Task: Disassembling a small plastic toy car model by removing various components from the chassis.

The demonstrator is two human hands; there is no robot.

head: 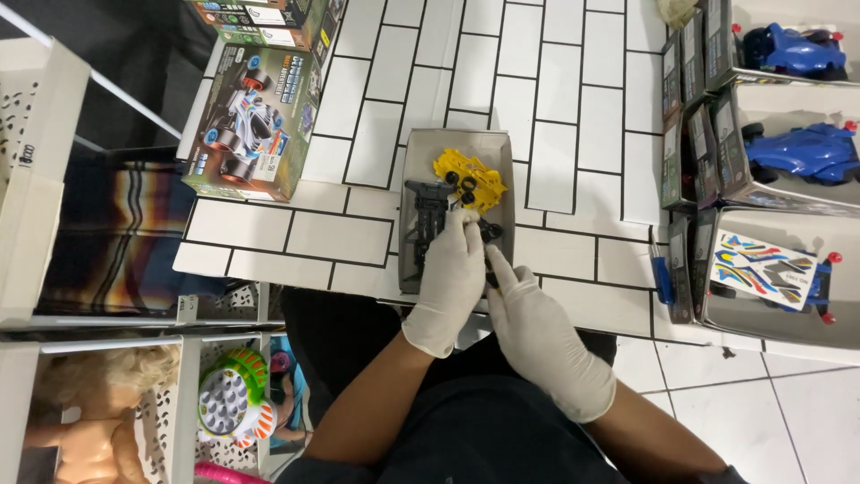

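A shallow grey cardboard tray lies on the white tiled table in front of me. Inside it are a yellow toy car body, a black chassis and small black wheels. My left hand, in a white glove, reaches into the tray and pinches a small black part near the chassis. Beside it my gloved right hand rests at the tray's near edge, index finger pointing toward the same black part. What exactly sits under the fingers is hidden.
A toy car box stands at the table's left, another behind it. At the right, open boxes hold blue toy cars and a sticker sheet. White shelves at lower left hold a doll and a colourful toy.
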